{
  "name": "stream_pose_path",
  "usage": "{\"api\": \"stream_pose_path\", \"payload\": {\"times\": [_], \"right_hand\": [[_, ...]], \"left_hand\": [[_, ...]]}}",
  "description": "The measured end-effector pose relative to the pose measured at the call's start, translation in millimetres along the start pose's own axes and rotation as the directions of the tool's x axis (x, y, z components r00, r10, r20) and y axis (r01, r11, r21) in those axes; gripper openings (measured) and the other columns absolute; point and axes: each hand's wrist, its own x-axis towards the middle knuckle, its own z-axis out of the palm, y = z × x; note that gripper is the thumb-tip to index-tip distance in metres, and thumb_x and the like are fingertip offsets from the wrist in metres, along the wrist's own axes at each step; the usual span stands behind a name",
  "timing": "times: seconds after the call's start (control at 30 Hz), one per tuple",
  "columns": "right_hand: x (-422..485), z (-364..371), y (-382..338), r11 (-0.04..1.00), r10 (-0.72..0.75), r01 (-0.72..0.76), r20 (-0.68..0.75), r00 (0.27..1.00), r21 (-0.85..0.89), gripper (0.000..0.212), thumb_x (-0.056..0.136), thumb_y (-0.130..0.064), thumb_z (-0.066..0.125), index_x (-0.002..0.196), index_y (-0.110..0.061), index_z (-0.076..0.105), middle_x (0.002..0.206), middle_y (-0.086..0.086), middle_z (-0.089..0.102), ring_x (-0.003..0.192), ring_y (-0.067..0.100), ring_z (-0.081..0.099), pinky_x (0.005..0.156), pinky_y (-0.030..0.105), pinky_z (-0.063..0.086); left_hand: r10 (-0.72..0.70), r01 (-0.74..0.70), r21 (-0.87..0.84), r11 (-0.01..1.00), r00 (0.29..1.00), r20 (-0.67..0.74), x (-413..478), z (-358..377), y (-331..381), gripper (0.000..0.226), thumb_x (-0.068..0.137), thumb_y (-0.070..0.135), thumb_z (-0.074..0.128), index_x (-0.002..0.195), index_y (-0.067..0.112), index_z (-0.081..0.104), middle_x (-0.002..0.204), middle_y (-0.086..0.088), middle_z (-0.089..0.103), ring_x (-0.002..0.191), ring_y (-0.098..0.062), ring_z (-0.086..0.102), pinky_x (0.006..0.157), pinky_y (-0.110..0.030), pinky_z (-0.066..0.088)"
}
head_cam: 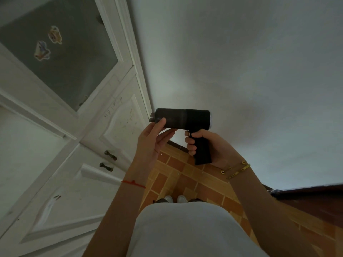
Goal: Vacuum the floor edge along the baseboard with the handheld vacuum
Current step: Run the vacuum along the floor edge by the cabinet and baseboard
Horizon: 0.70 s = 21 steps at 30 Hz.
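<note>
We judge the black cylindrical plastic handheld vacuum (182, 118) light and rigid; right hand (217, 145) grips its handle, left hand (150, 143) pinches its barrel.

Red string bracelet (133, 184) on L wrist, gold bracelets (236, 168) on R, pale grey top (185, 230), white shoes (181, 198)

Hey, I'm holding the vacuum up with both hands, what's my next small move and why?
Probably lower the handheld vacuum toward the baseboard, tipping its nozzle down. Your right hand grips the handle, your left hand holds the barrel, and it sits level, well above the tiled floor.
</note>
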Motion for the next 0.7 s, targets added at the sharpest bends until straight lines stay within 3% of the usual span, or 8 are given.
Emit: {"api": "stream_pose_path", "payload": {"times": [0.2, 0.47, 0.57, 0.67, 0.7], "right_hand": [[13.8, -0.7, -5.7, 1.000, 0.016, -0.018, -0.079, 0.997, -0.022, 0.031, 0.088, -0.025, 0.063, 0.113, -0.008, 0.058, 0.072, 0.001, 0.054, 0.060, 0.011, 0.051, 0.058, 0.021, 0.049], [62.0, -17.4, 0.1, 0.994, 0.058, -0.082, -0.280, 0.958, -0.078, 0.035, 0.083, -0.049, 0.067, 0.084, -0.015, 0.060, 0.069, 0.003, 0.058, 0.053, 0.012, 0.054, 0.050, 0.022, 0.049], [85.0, -41.4, 13.5, 0.995, 0.066, -0.086, -0.359, 0.931, -0.043, 0.040, 0.082, -0.049, 0.071, 0.092, -0.012, 0.060, 0.076, 0.005, 0.060, 0.056, 0.014, 0.057, 0.053, 0.025, 0.051], [113.0, -77.1, 34.0, 0.995, 0.023, -0.063, -0.463, 0.886, -0.071, 0.053, 0.081, -0.047, 0.073, 0.110, -0.005, 0.060, 0.091, 0.011, 0.063, 0.067, 0.018, 0.062, 0.065, 0.031, 0.054], [123.6, -90.3, 41.1, 0.992, 0.004, -0.067, -0.506, 0.863, -0.107, 0.060, 0.081, -0.047, 0.072, 0.119, -0.002, 0.059, 0.100, 0.014, 0.064, 0.075, 0.021, 0.063, 0.074, 0.035, 0.055]], "left_hand": [[-0.018, 0.018, -0.034, 0.999, 1.000, -0.020, 12.4, -3.1, 0.0, 0.041, 0.091, 0.020, 0.063, 0.128, 0.002, 0.058, 0.121, -0.019, 0.067, 0.103, -0.029, 0.072, 0.084, -0.029, 0.059], [-0.148, 0.159, 0.111, 0.981, 0.984, -0.103, 49.8, -22.2, -14.0, 0.046, 0.094, 0.031, 0.063, 0.132, 0.006, 0.057, 0.123, -0.009, 0.069, 0.107, -0.018, 0.071, 0.088, -0.028, 0.057], [-0.291, 0.309, 0.181, 0.934, 0.949, -0.121, 70.5, -41.1, -29.4, 0.043, 0.095, 0.030, 0.063, 0.129, 0.006, 0.059, 0.125, -0.008, 0.068, 0.110, -0.022, 0.068, 0.097, -0.033, 0.054], [-0.315, 0.340, 0.266, 0.902, 0.940, -0.134, 95.3, -78.3, -63.3, 0.021, 0.097, 0.016, 0.060, 0.113, 0.003, 0.064, 0.112, -0.013, 0.066, 0.090, -0.018, 0.068, 0.077, -0.022, 0.058], [-0.294, 0.335, 0.346, 0.876, 0.941, -0.168, 104.9, -91.1, -76.0, 0.025, 0.097, 0.018, 0.060, 0.117, 0.004, 0.064, 0.114, -0.012, 0.066, 0.090, -0.016, 0.068, 0.075, -0.022, 0.058]]}}
